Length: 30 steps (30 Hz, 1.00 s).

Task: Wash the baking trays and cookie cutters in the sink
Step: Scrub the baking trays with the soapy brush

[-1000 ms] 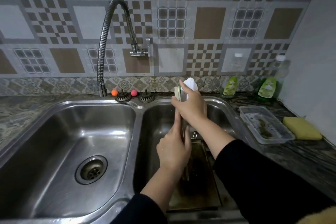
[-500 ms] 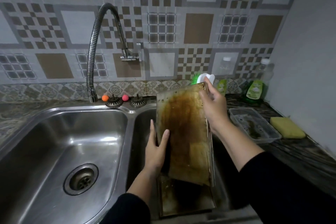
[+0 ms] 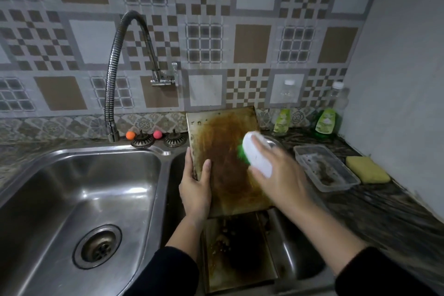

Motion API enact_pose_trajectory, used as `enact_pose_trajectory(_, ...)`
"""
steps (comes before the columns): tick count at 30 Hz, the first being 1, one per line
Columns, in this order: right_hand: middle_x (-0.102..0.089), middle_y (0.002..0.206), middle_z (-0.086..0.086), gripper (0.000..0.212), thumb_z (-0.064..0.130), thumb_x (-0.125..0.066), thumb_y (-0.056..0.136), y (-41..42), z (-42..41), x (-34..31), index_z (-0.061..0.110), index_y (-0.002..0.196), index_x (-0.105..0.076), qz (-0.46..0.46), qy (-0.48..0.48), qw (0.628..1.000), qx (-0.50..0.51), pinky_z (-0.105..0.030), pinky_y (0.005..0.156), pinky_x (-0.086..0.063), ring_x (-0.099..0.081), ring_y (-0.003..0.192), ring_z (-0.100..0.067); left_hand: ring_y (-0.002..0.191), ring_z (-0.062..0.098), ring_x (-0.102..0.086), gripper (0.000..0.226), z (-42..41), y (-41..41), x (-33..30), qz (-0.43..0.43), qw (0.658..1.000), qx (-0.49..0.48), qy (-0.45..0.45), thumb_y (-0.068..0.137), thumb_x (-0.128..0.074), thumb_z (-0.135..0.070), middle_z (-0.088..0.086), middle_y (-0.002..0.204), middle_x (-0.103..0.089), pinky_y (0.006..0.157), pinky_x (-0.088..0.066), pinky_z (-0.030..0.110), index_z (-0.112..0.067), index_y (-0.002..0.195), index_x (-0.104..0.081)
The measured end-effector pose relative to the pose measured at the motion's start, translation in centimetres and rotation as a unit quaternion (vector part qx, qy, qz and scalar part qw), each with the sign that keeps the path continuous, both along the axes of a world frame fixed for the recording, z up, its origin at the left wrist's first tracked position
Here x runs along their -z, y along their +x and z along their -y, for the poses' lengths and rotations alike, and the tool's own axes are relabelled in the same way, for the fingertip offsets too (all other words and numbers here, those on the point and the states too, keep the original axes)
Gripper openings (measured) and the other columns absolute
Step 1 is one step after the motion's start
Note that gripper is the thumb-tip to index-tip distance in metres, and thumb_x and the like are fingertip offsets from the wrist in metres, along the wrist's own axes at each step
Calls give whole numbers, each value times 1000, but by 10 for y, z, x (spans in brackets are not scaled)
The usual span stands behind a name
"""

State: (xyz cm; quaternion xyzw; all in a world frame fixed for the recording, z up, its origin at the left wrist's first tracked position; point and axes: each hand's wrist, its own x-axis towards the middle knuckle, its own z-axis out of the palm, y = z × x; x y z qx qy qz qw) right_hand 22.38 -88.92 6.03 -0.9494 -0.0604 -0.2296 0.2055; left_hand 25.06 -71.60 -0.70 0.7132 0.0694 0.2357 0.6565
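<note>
From the head view, the left hand (image 3: pixel 195 190) grips the left edge of a brown-stained baking tray (image 3: pixel 224 151) held upright over the right sink basin (image 3: pixel 298 255). The right hand (image 3: pixel 276 170) holds a white scrub brush (image 3: pixel 255 155) (green bristles) against the tray's face. Below both hands, a second tray (image 3: pixel 237 255) lies in the basin.

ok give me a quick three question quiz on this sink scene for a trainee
1. True or false: the left hand grips the upright baking tray by its edge.
2. What does the right hand hold? A) yellow sponge B) white scrub brush with green bristles C) soap bottle
3. Fill in: a second tray lies in the ____ basin.

Key: 1 true; 2 B; 3 right
</note>
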Motion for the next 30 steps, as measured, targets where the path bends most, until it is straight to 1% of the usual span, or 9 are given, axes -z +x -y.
enact_pose_trajectory(2, -56, 122, 5, 68, 37, -62, 87, -22, -10, 23, 45, 145, -26, 17, -15, 1000, -22, -23, 66, -41, -62, 97, -19, 104, -29, -45, 59, 2, 3, -6, 17, 1000, 14, -6, 93, -59, -35, -37, 123, -45, 90, -36, -2, -38, 146, -34)
enact_pose_trajectory(4, -57, 119, 4, 67, 38, -61, 87, -24, -13, 30, 43, 145, -28, 29, -10, 999, -25, -27, 62, -46, -64, 91, -19, 114, -19, -47, 58, 4, 3, -9, 25, 999, 34, -8, 94, -57, -35, -37, 127, -45, 98, -40, 10, -42, 146, -32)
enact_pose_trajectory(9, -54, 128, -2, 65, 40, -53, 92, 50, 3, -29, 39, 148, -20, 59, 2, 996, 61, -31, 69, -47, -58, 100, -22, 121, -21, -39, 57, 19, -4, -16, 55, 994, 90, 3, 96, -54, -27, -51, 122, -40, 106, -36, 14, -44, 144, -29)
enact_pose_trajectory(12, -54, 128, -3, 64, 38, -53, 92, 63, 3, -53, 38, 148, -22, 50, -13, 997, 50, -30, 67, -45, -57, 101, -23, 133, -7, -36, 55, 22, -1, -20, 74, 994, 81, -14, 97, -53, -27, -29, 143, -39, 111, -34, 23, -41, 145, -30)
enact_pose_trajectory(15, -54, 129, 4, 65, 37, -55, 90, 24, -10, -17, 46, 146, -23, 20, 3, 1000, -12, -27, 74, -46, -58, 102, -17, 133, -4, -38, 53, 13, 7, -22, 78, 996, 38, -16, 97, -53, -25, -14, 146, -41, 109, -35, 19, -36, 145, -34)
enact_pose_trajectory(20, -62, 112, 12, 64, 46, -50, 82, -32, -32, 48, 48, 143, -28, 38, 25, 994, -103, -24, 54, -50, -66, 76, -13, 125, -14, -36, 52, 2, 6, -15, 66, 998, 15, 18, 98, -51, -28, -24, 139, -39, 102, -33, 5, -38, 146, -33)
enact_pose_trajectory(24, -55, 124, 5, 60, 37, -53, 92, 41, -37, -17, 41, 146, -27, 76, 31, 995, -57, -14, 64, -41, -56, 88, -10, 131, -7, -37, 47, 24, -6, -19, 66, 995, 68, 13, 101, -46, -24, -18, 144, -42, 108, -34, 15, -35, 145, -35)
enact_pose_trajectory(26, -54, 129, 3, 59, 34, -54, 92, 67, -44, -44, 40, 146, -29, 84, 49, 994, -46, -17, 68, -40, -57, 99, -14, 133, -8, -36, 46, 32, -7, -22, 70, 995, 69, 1, 101, -44, -22, -16, 146, -41, 112, -32, 21, -29, 146, -36)
enact_pose_trajectory(30, -52, 130, 6, 61, 37, -53, 92, 39, -56, -16, 46, 145, -24, 33, 35, 996, -81, -18, 71, -40, -55, 98, -10, 129, -8, -39, 44, 13, 0, -18, 56, 998, 33, -12, 101, -44, -21, -13, 144, -44, 107, -36, 15, -27, 145, -38)
